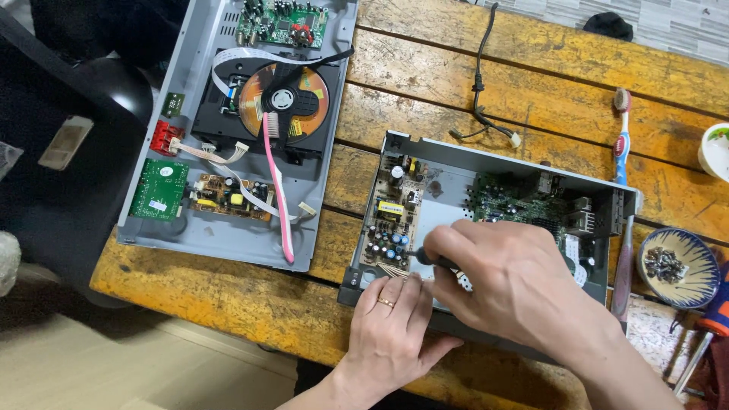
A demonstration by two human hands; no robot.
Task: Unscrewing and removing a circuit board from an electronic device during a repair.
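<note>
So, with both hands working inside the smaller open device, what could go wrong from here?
1. The right hand presses a dark-handled tool right beside the capacitors on the small power board; a slip might scratch parts or traces.
2. The left hand rests on the open case at the table's front edge, so a hard push could shift it.
3. The bowl of screws sits near the right forearm and could be knocked.
</note>
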